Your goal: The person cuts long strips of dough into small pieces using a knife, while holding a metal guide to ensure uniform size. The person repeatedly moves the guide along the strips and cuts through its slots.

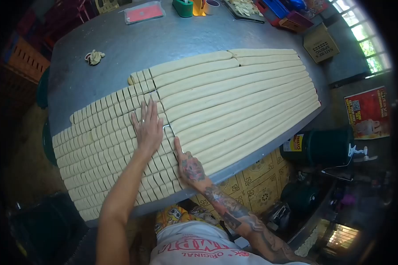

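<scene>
Long pale dough rolls [234, 95] lie side by side across the table. Their left portion is sliced into rows of short dough pieces [101, 145], still lined up. My left hand [149, 128] rests flat on the dough beside the cut line, fingers stretched out, a ring on one finger. My right hand [189, 165] is closed around a knife [171, 128], its index finger stretched forward along it. The thin blade lies along the boundary between the sliced pieces and the uncut rolls; the handle is mostly hidden under the hand.
The grey table [82, 73] carries a crumpled dough scrap [94, 57], a flat red packet [144, 12], a green container [183, 7] and a tray of pale pieces [245, 9]. A cardboard box [320, 43] and a dark green bucket [318, 148] stand at the right.
</scene>
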A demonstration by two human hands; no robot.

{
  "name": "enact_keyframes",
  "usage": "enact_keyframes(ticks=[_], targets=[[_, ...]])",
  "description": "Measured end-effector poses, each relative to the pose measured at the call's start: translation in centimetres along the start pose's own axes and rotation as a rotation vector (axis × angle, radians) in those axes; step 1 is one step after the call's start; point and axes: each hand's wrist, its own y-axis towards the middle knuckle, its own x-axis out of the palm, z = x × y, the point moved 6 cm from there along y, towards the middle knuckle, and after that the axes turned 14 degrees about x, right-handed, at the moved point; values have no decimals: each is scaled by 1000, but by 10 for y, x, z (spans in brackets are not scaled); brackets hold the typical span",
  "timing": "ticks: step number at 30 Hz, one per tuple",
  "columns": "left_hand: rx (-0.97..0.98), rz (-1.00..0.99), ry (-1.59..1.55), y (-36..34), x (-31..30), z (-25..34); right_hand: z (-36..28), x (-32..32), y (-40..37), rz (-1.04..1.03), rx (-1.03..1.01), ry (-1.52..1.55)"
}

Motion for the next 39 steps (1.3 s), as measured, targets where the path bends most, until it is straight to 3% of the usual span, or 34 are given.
enact_keyframes(ticks=[2,3,5,8,15,17,18,21,26,30,34,35,37,39], targets=[[22,-121,-57,-15,5,26,2,1,18,199,-81,-55],[31,-155,27,-49,-19,26,-16,24,5,187,-120,27],[25,-189,-59,-80,4,66,8,19,-7,270,-190,99],[40,-132,9,-76,22,70,22,19,-22,308,-234,104],[-1,-95,17,-95,14,76,72,52,-111,161,-107,16],[-16,-62,-95,-123,-5,107,71,52,-111,154,-106,36],[-49,-156,-163,-139,-10,127,72,53,-109,143,-95,49],[59,-187,-41,-191,18,164,74,56,-108,246,-177,148],[-43,-168,-20,-190,28,165,97,72,-144,256,-160,129],[-19,-182,-11,-192,27,165,129,79,-213,50,-38,47],[-10,-191,-150,-192,26,159,128,42,-267,-98,-13,18],[-15,-188,-148,-192,21,156,127,36,-259,-100,-17,15],[-72,-167,-322,-185,2,151,114,8,-240,92,-164,292],[-60,-122,-342,-160,-3,130,90,-12,-183,174,-191,263]])
